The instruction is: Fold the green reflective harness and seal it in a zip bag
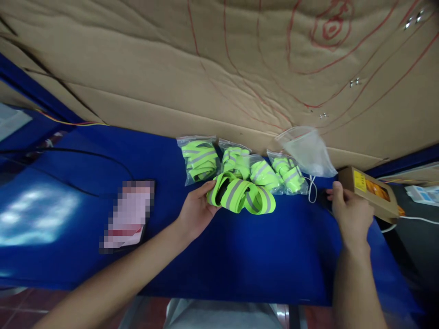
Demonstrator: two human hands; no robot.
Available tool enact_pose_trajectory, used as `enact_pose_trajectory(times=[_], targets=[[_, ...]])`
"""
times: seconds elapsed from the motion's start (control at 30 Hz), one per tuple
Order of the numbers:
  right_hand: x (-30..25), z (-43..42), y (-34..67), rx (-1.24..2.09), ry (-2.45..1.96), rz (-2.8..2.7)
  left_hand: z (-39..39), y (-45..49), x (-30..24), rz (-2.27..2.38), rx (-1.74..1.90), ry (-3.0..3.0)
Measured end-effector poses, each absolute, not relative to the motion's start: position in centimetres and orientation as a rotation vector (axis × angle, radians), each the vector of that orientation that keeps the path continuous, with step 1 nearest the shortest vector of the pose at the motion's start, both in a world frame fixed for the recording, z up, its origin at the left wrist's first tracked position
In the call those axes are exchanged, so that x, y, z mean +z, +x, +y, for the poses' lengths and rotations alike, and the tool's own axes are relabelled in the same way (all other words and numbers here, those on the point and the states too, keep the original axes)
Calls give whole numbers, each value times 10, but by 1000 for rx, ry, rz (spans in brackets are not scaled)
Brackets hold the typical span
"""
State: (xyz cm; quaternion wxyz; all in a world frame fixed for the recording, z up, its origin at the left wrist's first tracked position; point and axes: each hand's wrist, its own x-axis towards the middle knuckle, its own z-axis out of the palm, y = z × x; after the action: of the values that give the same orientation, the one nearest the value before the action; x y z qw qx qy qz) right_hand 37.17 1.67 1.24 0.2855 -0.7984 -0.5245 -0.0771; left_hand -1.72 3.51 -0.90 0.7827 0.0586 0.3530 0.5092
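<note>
My left hand [200,208] is closed around one end of a neon yellow-green reflective strap [236,194] with grey stripes. The strap hangs in loose loops to the right of my fingers, just above the blue table. Behind it, several clear zip bags [200,160] of the same coiled straps stand in a row. My right hand [353,212] is at the table's right side, beside a brown cardboard box [373,189] with a window showing orange contents. Its fingers are curled at a dark object that I cannot make out, with the thumb pointing up.
A phone [128,214], its screen blurred out, lies on the blue table [247,256] at left, near black cables [89,153]. A whitish bag [305,151] with a white cord leans against the cardboard wall [144,59], which bears red lines. A white cable [418,219] runs at far right.
</note>
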Motion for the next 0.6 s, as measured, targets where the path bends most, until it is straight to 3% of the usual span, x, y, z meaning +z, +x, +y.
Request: enact_pose_trajectory(times=[0.1, 0.3, 0.6], targets=[[18, 5, 341, -358, -1921, -1470, 33, -15, -13, 757, 1065, 149], [-8, -16, 247, 155, -1172, -2296, 26, -10, -11, 773, 961, 226], [-15, -22, 249, 300, -979, -2265, 3, 2, 9, 879, 719, 749]])
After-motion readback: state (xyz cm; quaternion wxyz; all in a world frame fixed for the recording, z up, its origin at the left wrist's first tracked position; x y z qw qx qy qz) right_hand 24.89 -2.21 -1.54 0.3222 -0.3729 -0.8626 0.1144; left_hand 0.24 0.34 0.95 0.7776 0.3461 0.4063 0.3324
